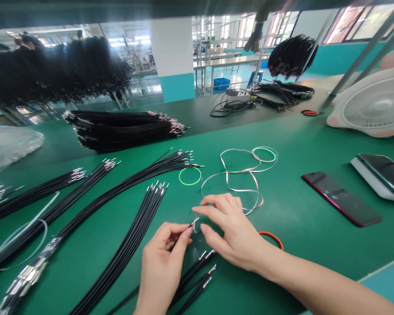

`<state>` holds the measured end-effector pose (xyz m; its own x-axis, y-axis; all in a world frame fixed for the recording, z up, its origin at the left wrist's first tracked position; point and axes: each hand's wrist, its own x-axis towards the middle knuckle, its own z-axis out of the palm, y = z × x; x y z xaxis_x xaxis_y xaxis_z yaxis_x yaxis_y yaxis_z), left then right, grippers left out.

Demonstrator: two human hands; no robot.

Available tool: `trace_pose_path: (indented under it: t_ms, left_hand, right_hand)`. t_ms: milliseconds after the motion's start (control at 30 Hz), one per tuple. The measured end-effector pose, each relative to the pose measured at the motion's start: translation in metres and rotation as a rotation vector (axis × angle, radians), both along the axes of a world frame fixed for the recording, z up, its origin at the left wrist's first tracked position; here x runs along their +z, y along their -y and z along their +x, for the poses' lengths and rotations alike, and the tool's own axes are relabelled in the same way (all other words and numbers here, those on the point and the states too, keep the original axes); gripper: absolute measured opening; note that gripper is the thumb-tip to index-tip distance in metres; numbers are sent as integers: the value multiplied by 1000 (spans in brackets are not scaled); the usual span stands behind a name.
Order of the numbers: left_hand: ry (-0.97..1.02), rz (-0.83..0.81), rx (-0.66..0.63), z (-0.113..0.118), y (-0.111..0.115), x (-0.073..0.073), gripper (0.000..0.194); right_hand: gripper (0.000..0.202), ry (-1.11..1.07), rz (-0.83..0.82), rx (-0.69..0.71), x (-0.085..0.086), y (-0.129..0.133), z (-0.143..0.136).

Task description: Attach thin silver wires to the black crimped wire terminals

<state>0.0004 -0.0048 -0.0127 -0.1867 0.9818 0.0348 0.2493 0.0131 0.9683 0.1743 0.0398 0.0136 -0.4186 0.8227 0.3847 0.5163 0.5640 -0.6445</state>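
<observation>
My left hand [166,260] pinches a thin black cable [194,222] near its stripped end, thumb against index finger. A small pale strip or loop shows beside the tip, too small to make out. My right hand [228,232] is just to the right of that tip, thumb and fingers apart, holding nothing that I can see. Below my hands lie several black cables [197,273] with bare metal ends. Left of my left hand rests a bundle of black cables [131,232], tips pointing away from me.
More cable bundles [118,192] spread over the green table's left side, with a thick coil [124,129] behind. A tangled pale strip [226,175], green ring [189,176] and orange loop [274,238] lie around my hands. Phone [341,197] and white fan [377,105] are right.
</observation>
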Motion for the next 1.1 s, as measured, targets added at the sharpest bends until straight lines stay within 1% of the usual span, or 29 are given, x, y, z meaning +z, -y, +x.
trace_pose_path:
  t_ms: [33, 67, 133, 167, 200, 267, 400, 500, 600, 667, 833, 933, 1100]
  left_hand:
    - [-81, 99, -24, -1, 1, 0, 4]
    - [-161, 204, -55, -2, 2, 1, 6]
    - [-287, 382, -131, -5, 3, 1, 15]
    - [-339, 446, -171, -7, 3, 0, 19]
    - [-387, 492, -207, -8, 4, 0, 22]
    - [-474, 551, -260, -11, 4, -1, 26]
    - [-572, 634, -317, -13, 5, -1, 28]
    - [-597, 664, -344, -12, 5, 1, 27]
    - [-623, 673, -345, -12, 6, 2, 28]
    - [-647, 663, -349, -12, 6, 3, 28]
    - [-673, 625, -335, -11, 8, 5, 28]
    - [-689, 608, -329, -11, 10, 4, 28]
    - [-732, 594, -355, -11, 11, 0, 27]
  right_hand:
    - [23, -65, -136, -5, 1, -1, 1]
    - [29, -131, -293, 7, 1, -3, 1]
    - [42, -244, -608, 75, 0, -5, 1]
    - [45, -290, -733, 114, -1, -7, 1]
    - [45, -331, -827, 146, -2, -8, 1]
    - [41, -389, -927, 166, -3, -10, 0]
    - [33, -414, -1028, 148, -3, -13, 0]
    - [34, -427, -1095, 136, -1, -15, 0]
    - [36, -455, -1123, 137, -1, -17, 1]
    - [38, -482, -1105, 156, -3, -17, 1]
    - [38, -537, -990, 210, -7, -14, 1]
    - [39, -532, -944, 222, -9, -14, 2]
    - [40, -489, -900, 225, -10, -14, 2]
